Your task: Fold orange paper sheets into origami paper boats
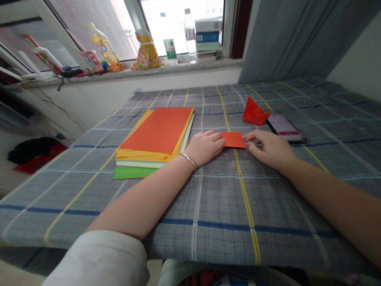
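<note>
A small folded piece of orange-red paper (233, 140) lies flat on the checked cloth between my hands. My left hand (208, 147), a silver bangle at its wrist, covers the paper's left end and holds it down with bent fingers; what lies under the palm is hidden. At the right end, my right hand (266, 149) has its thumb and forefinger apart beside the paper's edge; whether they touch it is unclear. Beyond the right hand stands a folded red paper shape (254, 112) with a pointed peak.
Left of my hands lies a stack of coloured paper sheets (157, 129), orange on top. A phone (284, 128) with its screen lit sits behind my right hand. Bottles, boxes and other items line the windowsill (116, 73). A grey curtain (276, 39) hangs at the back right.
</note>
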`<state>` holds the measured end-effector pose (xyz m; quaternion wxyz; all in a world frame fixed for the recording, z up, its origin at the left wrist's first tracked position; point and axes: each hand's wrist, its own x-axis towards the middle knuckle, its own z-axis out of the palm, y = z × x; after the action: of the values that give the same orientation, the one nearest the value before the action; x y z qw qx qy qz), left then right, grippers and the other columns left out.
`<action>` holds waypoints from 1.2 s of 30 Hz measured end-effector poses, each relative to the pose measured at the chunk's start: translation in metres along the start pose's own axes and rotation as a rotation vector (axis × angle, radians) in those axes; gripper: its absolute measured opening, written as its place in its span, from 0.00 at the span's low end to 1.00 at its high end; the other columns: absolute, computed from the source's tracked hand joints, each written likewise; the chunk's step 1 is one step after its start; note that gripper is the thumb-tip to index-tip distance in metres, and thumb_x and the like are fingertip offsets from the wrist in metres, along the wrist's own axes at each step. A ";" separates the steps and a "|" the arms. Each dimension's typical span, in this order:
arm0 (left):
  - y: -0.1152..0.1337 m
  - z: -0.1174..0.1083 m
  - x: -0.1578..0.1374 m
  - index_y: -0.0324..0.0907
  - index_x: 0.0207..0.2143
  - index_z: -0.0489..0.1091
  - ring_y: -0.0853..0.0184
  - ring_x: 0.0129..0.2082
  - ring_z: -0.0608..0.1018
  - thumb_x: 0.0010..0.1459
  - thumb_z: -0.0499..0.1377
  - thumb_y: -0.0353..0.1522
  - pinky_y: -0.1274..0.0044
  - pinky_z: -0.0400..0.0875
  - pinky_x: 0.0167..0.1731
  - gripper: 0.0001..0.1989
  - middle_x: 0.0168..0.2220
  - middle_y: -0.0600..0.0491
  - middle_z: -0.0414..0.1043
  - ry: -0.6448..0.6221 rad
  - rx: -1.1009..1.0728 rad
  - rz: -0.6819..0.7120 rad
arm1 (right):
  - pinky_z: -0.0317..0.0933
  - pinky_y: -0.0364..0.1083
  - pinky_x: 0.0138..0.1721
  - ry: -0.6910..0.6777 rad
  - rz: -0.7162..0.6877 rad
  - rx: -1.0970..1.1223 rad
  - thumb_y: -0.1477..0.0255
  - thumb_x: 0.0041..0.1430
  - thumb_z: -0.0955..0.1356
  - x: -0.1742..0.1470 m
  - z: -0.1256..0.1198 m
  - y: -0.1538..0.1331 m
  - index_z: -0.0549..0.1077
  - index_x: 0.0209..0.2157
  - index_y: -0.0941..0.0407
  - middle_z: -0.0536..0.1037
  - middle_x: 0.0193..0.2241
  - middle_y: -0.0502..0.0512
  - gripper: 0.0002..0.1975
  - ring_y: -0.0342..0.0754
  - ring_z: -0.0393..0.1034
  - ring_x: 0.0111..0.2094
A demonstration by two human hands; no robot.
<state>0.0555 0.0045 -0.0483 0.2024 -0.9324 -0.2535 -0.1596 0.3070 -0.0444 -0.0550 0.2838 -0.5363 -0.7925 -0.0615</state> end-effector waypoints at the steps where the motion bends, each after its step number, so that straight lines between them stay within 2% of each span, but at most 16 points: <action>1: 0.000 0.002 0.000 0.42 0.40 0.75 0.64 0.40 0.78 0.71 0.52 0.36 0.74 0.70 0.37 0.14 0.40 0.50 0.78 -0.028 -0.038 0.025 | 0.68 0.52 0.39 -0.031 -0.009 -0.001 0.66 0.62 0.66 0.000 0.001 -0.001 0.76 0.43 0.53 0.83 0.44 0.55 0.11 0.54 0.78 0.41; 3: 0.000 0.004 0.001 0.42 0.43 0.76 0.65 0.41 0.78 0.71 0.53 0.37 0.74 0.71 0.39 0.13 0.42 0.50 0.78 -0.089 -0.126 0.090 | 0.69 0.54 0.42 -0.103 -0.055 -0.027 0.61 0.62 0.67 0.000 0.002 -0.002 0.76 0.48 0.54 0.82 0.46 0.58 0.16 0.56 0.77 0.44; 6: 0.002 0.006 0.003 0.42 0.44 0.77 0.65 0.42 0.79 0.70 0.54 0.39 0.74 0.72 0.43 0.15 0.43 0.49 0.78 -0.133 -0.221 0.086 | 0.68 0.56 0.45 -0.227 -0.148 -0.036 0.59 0.64 0.66 0.002 0.005 0.000 0.77 0.45 0.54 0.82 0.45 0.59 0.16 0.57 0.76 0.45; 9: 0.004 0.006 0.002 0.40 0.46 0.77 0.62 0.45 0.79 0.70 0.53 0.39 0.70 0.72 0.49 0.16 0.46 0.46 0.77 -0.130 -0.219 -0.105 | 0.67 0.57 0.49 -0.276 -0.179 0.002 0.61 0.66 0.64 0.004 0.008 0.006 0.77 0.42 0.53 0.82 0.44 0.58 0.14 0.57 0.75 0.47; 11: 0.006 0.008 0.000 0.39 0.53 0.74 0.57 0.53 0.77 0.69 0.54 0.39 0.64 0.70 0.55 0.18 0.54 0.42 0.75 -0.174 -0.192 -0.274 | 0.67 0.58 0.50 -0.256 -0.150 0.007 0.62 0.66 0.64 0.005 0.010 0.009 0.78 0.42 0.53 0.82 0.45 0.59 0.14 0.58 0.75 0.49; 14: 0.007 0.016 -0.004 0.35 0.64 0.65 0.45 0.65 0.67 0.67 0.53 0.47 0.54 0.63 0.61 0.31 0.66 0.33 0.62 -0.296 -0.174 -0.511 | 0.67 0.61 0.51 -0.233 -0.124 0.006 0.63 0.64 0.65 0.005 0.014 0.015 0.78 0.42 0.55 0.81 0.47 0.61 0.14 0.60 0.75 0.50; 16: 0.007 0.024 -0.007 0.31 0.66 0.61 0.41 0.67 0.62 0.66 0.51 0.51 0.50 0.59 0.62 0.38 0.67 0.29 0.58 -0.318 -0.169 -0.606 | 0.67 0.62 0.52 -0.229 -0.121 0.003 0.62 0.63 0.65 0.005 0.018 0.019 0.77 0.43 0.55 0.81 0.47 0.61 0.14 0.60 0.74 0.50; 20: 0.006 0.033 -0.010 0.34 0.64 0.62 0.41 0.66 0.65 0.64 0.52 0.53 0.49 0.59 0.62 0.37 0.64 0.30 0.64 -0.213 -0.162 -0.626 | 0.64 0.63 0.57 -0.210 -0.080 -0.028 0.62 0.63 0.65 0.003 0.026 0.022 0.76 0.50 0.58 0.79 0.52 0.65 0.19 0.62 0.72 0.55; 23: 0.002 0.032 -0.009 0.32 0.65 0.59 0.44 0.60 0.72 0.63 0.57 0.47 0.53 0.65 0.58 0.36 0.58 0.31 0.69 -0.161 -0.211 -0.623 | 0.62 0.64 0.59 -0.190 -0.019 -0.034 0.59 0.63 0.65 0.002 0.029 0.021 0.71 0.58 0.61 0.74 0.57 0.71 0.27 0.65 0.68 0.59; 25: -0.004 0.033 -0.008 0.33 0.68 0.54 0.50 0.56 0.76 0.62 0.59 0.39 0.59 0.70 0.55 0.36 0.56 0.33 0.72 -0.076 -0.309 -0.635 | 0.62 0.64 0.60 -0.183 0.021 0.003 0.58 0.62 0.66 0.001 0.030 0.021 0.67 0.62 0.62 0.72 0.59 0.72 0.32 0.65 0.68 0.59; 28: -0.012 0.040 -0.005 0.38 0.70 0.47 0.62 0.46 0.80 0.63 0.58 0.31 0.70 0.76 0.47 0.37 0.54 0.38 0.74 0.083 -0.501 -0.692 | 0.62 0.64 0.60 -0.170 0.084 0.077 0.58 0.59 0.68 0.000 0.031 0.024 0.61 0.66 0.61 0.72 0.59 0.72 0.37 0.65 0.69 0.59; 31: -0.017 0.049 -0.003 0.40 0.71 0.43 0.68 0.38 0.81 0.67 0.54 0.30 0.74 0.77 0.40 0.35 0.49 0.42 0.77 0.101 -0.627 -0.765 | 0.64 0.65 0.58 -0.143 0.121 0.118 0.59 0.57 0.70 0.000 0.033 0.027 0.57 0.68 0.59 0.74 0.57 0.72 0.41 0.66 0.70 0.58; 32: -0.017 0.051 -0.002 0.41 0.71 0.45 0.68 0.38 0.81 0.67 0.53 0.30 0.74 0.77 0.39 0.33 0.48 0.43 0.78 0.140 -0.699 -0.782 | 0.63 0.65 0.59 -0.127 0.129 0.133 0.59 0.56 0.71 0.000 0.034 0.027 0.56 0.69 0.58 0.74 0.57 0.71 0.43 0.66 0.70 0.58; 34: -0.016 0.052 0.001 0.42 0.66 0.56 0.67 0.39 0.82 0.67 0.55 0.30 0.73 0.78 0.40 0.26 0.45 0.46 0.79 0.301 -0.950 -0.804 | 0.63 0.65 0.59 -0.085 0.146 0.204 0.60 0.55 0.72 0.000 0.035 0.028 0.53 0.70 0.57 0.73 0.59 0.71 0.46 0.65 0.69 0.59; 36: -0.014 0.047 0.004 0.43 0.54 0.68 0.66 0.39 0.82 0.63 0.58 0.30 0.73 0.78 0.41 0.17 0.42 0.49 0.80 0.496 -1.243 -0.807 | 0.64 0.64 0.59 -0.032 0.171 0.323 0.61 0.53 0.73 0.001 0.034 0.027 0.50 0.71 0.56 0.72 0.59 0.70 0.49 0.64 0.70 0.58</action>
<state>0.0602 0.0391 -0.0837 -0.3801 -0.6473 -0.3845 -0.5373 0.3177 -0.0185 -0.0888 0.3580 -0.5502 -0.7478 0.0996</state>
